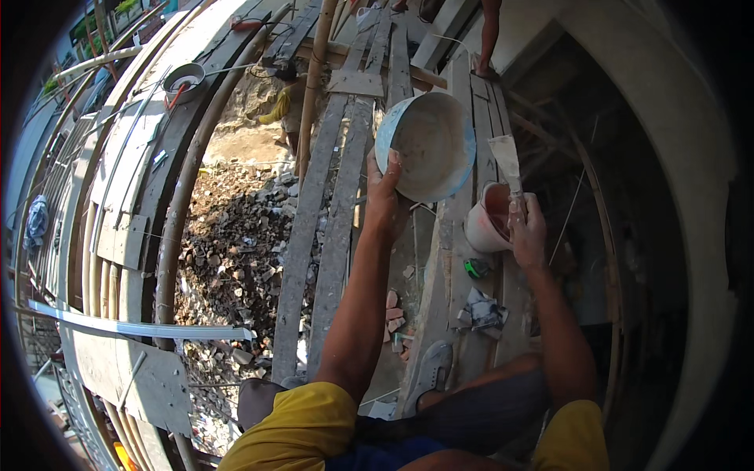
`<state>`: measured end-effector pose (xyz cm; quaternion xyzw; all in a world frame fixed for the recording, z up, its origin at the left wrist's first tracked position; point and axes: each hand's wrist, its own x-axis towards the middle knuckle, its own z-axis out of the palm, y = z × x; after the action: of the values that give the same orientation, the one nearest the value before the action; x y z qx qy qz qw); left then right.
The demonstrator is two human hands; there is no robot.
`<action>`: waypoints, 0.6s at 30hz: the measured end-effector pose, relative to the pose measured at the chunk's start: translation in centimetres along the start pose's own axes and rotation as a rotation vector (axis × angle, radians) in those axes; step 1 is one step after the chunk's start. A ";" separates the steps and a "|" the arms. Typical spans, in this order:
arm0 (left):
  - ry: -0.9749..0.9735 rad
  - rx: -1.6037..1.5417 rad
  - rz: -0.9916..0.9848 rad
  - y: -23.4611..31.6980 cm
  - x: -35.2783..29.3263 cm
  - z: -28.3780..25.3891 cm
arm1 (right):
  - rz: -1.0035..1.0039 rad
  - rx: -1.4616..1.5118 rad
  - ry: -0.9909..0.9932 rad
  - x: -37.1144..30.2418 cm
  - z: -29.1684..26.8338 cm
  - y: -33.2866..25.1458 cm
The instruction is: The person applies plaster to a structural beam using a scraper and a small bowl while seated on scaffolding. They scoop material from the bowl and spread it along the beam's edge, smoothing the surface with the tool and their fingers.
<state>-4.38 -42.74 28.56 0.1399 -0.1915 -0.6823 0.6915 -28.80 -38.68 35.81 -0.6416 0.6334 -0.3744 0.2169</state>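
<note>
My left hand (383, 187) is closed on the rim of a pale blue bowl (430, 153), thumb over the edge. The bowl tilts toward me, and its inside is coated with dried grey-brown residue. My right hand (531, 231) is closed around a scraper (505, 161), whose wide, smeared blade points up and away. That hand is against the right side of a whitish bucket (481, 228) with a reddish inside; whether it also grips the bucket I cannot tell. Nearer to me on the planks lie a small green-and-black object (475, 268) and a crumpled grey-white packet (484, 312).
Narrow planks (302, 275) form the scaffold, with gaps between them. Rubble (232, 243) lies below on the left. A bamboo pole (316, 86) rises ahead. Another person (290, 102) is below, and someone's arm (488, 39) reaches down at the top. A dark opening borders the right.
</note>
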 end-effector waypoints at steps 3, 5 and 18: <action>-0.047 0.021 -0.039 -1.0 -0.1 -0.7 | -0.255 -0.503 0.025 -1.3 -0.3 -2.2; -0.110 0.173 0.001 -1.2 0.2 -1.2 | -0.355 -0.665 0.036 -0.9 -0.5 -2.4; -0.081 0.887 0.064 1.4 -1.3 2.7 | -0.421 -1.018 0.117 0.1 -1.8 -1.8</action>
<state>-4.35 -41.21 31.51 0.3902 -0.4968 -0.5174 0.5773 -28.98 -38.23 38.32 -0.7564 0.6034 -0.0912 -0.2355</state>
